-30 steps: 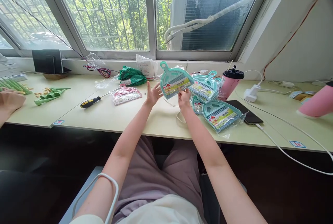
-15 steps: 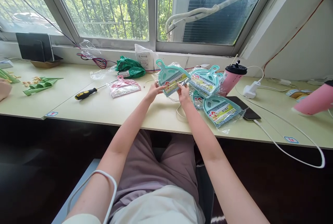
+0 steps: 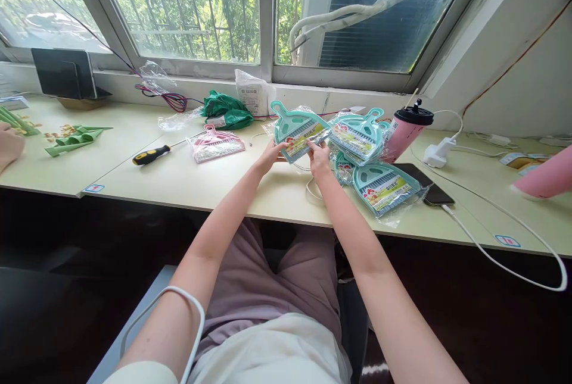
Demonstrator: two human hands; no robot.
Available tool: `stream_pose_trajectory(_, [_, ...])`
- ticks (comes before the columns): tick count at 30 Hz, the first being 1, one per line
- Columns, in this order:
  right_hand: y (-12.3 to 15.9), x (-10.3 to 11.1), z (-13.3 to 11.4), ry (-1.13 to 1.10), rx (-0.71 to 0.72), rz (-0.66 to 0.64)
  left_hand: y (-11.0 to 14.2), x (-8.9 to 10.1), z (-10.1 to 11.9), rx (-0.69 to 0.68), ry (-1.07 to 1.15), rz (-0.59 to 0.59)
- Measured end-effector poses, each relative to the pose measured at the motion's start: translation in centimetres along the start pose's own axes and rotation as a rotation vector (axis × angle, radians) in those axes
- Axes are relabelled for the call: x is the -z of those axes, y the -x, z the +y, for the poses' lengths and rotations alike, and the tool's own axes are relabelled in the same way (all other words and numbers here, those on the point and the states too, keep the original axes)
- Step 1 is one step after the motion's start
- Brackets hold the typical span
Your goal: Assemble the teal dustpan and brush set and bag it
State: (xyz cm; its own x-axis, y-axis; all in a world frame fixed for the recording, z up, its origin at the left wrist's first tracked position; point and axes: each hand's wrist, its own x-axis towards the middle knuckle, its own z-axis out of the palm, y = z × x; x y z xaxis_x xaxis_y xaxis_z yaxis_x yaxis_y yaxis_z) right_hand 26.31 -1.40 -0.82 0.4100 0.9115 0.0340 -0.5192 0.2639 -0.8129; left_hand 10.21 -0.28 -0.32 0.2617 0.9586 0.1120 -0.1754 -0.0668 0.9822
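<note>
Between my two hands I hold a teal dustpan and brush set point(image 3: 300, 129) in clear plastic wrap, its looped handle pointing up and to the left. My left hand point(image 3: 272, 156) grips the left lower edge, and my right hand point(image 3: 319, 156) pinches the lower right edge, by the printed label. Just right of it lie more wrapped teal sets: one upper set point(image 3: 357, 135) partly overlaps others, and a front set point(image 3: 386, 187) rests near the table edge. A wrapped pink set point(image 3: 217, 144) lies to the left.
A yellow-and-black screwdriver point(image 3: 152, 155) lies left of the pink set. Behind are a green plastic bag point(image 3: 227, 111) and bundled wires point(image 3: 167, 98). On the right stand a tilted pink cup point(image 3: 407, 133), a phone point(image 3: 429, 186) with cable, and a white plug point(image 3: 440, 152). Another person's hand point(image 3: 9, 147) shows at far left.
The whole view has shifted slightly, so things appear a little further right. Both hands keep hold of the same teal set, in nearly the same pose.
</note>
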Motion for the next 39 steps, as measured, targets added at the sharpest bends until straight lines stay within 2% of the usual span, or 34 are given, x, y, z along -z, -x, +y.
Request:
stream_pose_trajectory(5, [0.4,-0.3,-0.1,-0.009,0.01,0.002,0.2,0.0,0.0,-0.05,-0.001,-0.027])
stream_pose_trajectory(10, [0.5,-0.4,-0.2,-0.019,-0.018,-0.007,0.2,0.1,0.0,-0.06,-0.024,0.01])
stream_pose_trajectory(22, [0.5,-0.3,0.0,-0.022,-0.088,-0.021,-0.3,0.8,-0.2,-0.101,-0.041,0.014])
stream_pose_trajectory(25, [0.4,-0.4,-0.3,0.027,-0.104,-0.068,-1.0,2.2,0.3,-0.081,0.008,0.069])
stream_pose_trajectory(28, [0.5,-0.6,-0.5,0.184,-0.085,-0.133,-1.6,5.4,1.0,-0.047,0.1,0.139])
stream_pose_trajectory(30, [0.7,-0.7,-0.5,0.364,0.012,-0.189,-1.5,8.3,1.3,-0.01,0.162,0.216])
stream_pose_trajectory(31, [0.9,-0.7,-0.6,0.47,0.108,-0.217,-1.3,9.7,1.4,0.007,0.18,0.229])
stream_pose_trajectory(34, [1.7,-0.5,-0.6,0.804,0.519,-0.321,0.0,13.1,1.8,0.079,0.184,0.244])
stream_pose_trajectory(36, [2.3,-0.3,-0.7,0.993,0.74,-0.438,1.0,14.1,2.0,0.104,0.182,0.229])
stream_pose_trajectory(39, [2.8,-0.3,-0.6,1.15,0.902,-0.577,1.8,14.0,2.3,0.133,0.153,0.206])
